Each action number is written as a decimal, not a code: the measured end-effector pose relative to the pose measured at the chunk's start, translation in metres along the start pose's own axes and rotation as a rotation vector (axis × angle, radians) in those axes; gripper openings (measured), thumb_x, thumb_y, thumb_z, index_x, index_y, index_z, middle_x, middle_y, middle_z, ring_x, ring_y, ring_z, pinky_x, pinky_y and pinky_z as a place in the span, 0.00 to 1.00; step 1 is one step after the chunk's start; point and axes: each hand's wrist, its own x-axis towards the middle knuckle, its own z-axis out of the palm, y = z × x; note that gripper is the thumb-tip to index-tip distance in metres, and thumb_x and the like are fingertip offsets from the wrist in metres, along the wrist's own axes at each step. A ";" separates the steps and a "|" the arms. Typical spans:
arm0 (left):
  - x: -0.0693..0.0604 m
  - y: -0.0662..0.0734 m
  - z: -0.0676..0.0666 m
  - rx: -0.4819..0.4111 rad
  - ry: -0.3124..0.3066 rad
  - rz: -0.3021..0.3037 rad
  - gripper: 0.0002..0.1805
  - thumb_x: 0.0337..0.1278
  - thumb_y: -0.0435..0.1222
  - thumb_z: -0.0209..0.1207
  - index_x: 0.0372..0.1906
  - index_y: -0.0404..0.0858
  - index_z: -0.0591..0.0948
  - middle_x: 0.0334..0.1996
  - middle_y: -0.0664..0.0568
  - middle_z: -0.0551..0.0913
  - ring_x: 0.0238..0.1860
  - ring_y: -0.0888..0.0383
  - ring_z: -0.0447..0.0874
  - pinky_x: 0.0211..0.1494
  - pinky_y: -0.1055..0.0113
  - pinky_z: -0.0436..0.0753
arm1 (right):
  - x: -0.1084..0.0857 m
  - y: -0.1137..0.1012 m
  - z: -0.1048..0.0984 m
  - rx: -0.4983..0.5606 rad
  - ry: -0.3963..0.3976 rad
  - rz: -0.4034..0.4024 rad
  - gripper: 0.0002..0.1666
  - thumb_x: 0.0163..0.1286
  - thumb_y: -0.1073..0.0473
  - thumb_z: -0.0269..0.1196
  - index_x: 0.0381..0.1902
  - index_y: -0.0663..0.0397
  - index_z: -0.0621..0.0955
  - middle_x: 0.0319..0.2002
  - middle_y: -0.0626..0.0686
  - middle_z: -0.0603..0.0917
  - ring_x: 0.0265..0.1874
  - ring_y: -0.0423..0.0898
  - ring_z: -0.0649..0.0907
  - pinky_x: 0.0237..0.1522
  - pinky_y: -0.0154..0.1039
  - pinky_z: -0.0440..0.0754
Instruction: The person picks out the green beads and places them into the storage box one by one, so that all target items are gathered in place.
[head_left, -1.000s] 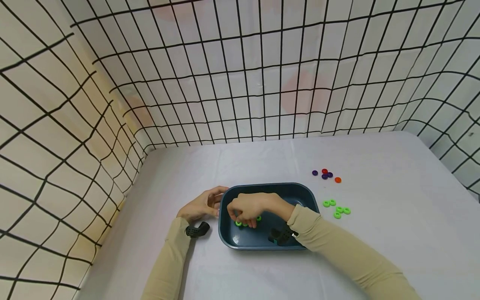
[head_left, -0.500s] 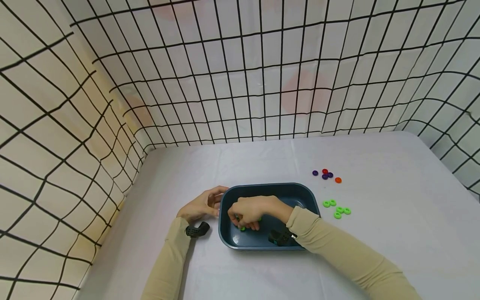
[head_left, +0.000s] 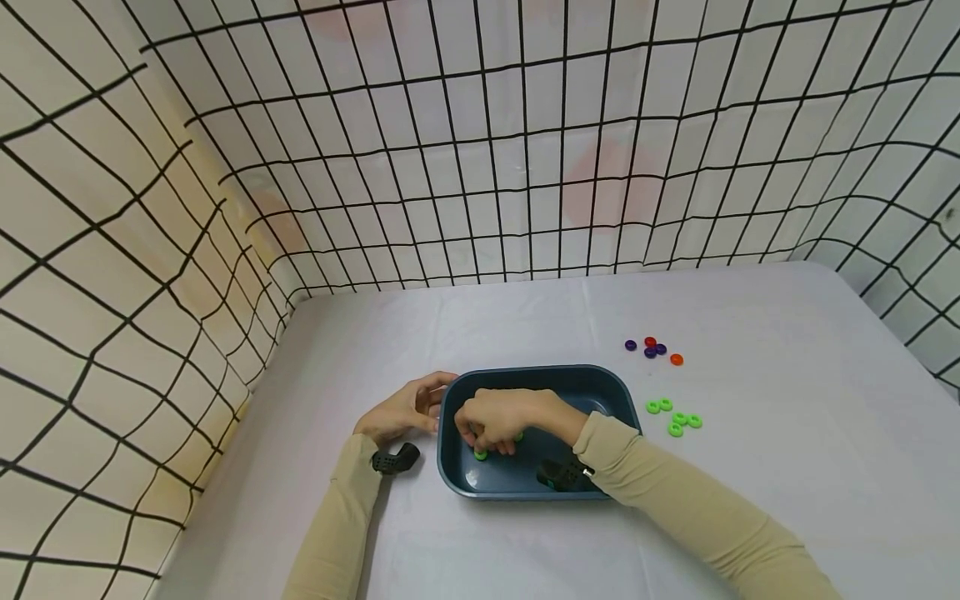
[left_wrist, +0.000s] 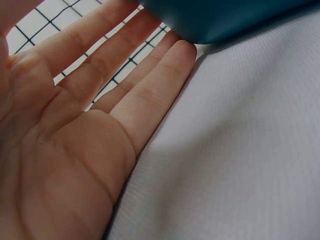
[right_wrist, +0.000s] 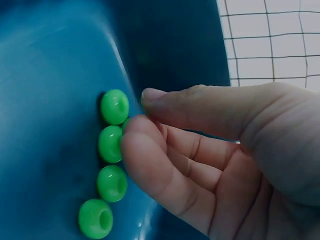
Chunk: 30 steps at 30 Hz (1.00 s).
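Green rings [right_wrist: 112, 184], at least four, in one tray [head_left: 510, 481], right hand [head_left: 495, 417] curled there, grip unclear, left hand [head_left: 402, 412] spread outside.

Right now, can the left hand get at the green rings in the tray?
Probably not directly: the left hand is outside the tray wall, which stands between them, and the right hand crowds the green rings. Lifting over the wall might work.

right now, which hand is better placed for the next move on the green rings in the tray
Probably the right hand: it is inside the tray, its fingertips beside the green rings. The left hand is outside, at the tray's end.
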 end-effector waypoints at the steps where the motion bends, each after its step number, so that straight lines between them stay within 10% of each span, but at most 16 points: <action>1: 0.000 0.000 0.000 0.001 -0.001 0.000 0.44 0.44 0.43 0.77 0.67 0.38 0.69 0.63 0.52 0.74 0.64 0.54 0.72 0.67 0.65 0.74 | -0.001 -0.001 -0.001 0.010 0.010 -0.010 0.03 0.69 0.68 0.62 0.34 0.57 0.79 0.24 0.58 0.85 0.14 0.46 0.83 0.21 0.37 0.84; 12: 0.001 -0.002 0.001 -0.027 -0.006 0.004 0.44 0.44 0.40 0.77 0.67 0.35 0.68 0.63 0.50 0.74 0.63 0.53 0.75 0.66 0.64 0.76 | -0.075 0.021 -0.049 0.189 0.361 -0.196 0.04 0.73 0.61 0.60 0.37 0.56 0.79 0.23 0.55 0.80 0.15 0.43 0.79 0.21 0.46 0.83; 21: 0.001 -0.004 0.002 -0.033 0.004 -0.004 0.44 0.42 0.40 0.78 0.66 0.36 0.70 0.62 0.50 0.75 0.62 0.53 0.75 0.66 0.64 0.76 | -0.174 0.085 -0.046 0.286 0.682 -0.021 0.06 0.74 0.61 0.59 0.39 0.59 0.78 0.23 0.58 0.77 0.15 0.49 0.77 0.18 0.41 0.80; 30: 0.001 -0.001 0.002 -0.031 0.007 0.004 0.47 0.41 0.41 0.78 0.67 0.33 0.68 0.62 0.50 0.75 0.62 0.53 0.75 0.66 0.64 0.76 | -0.213 0.135 -0.013 0.261 0.734 0.179 0.10 0.72 0.60 0.62 0.41 0.63 0.77 0.22 0.54 0.77 0.15 0.46 0.76 0.20 0.39 0.79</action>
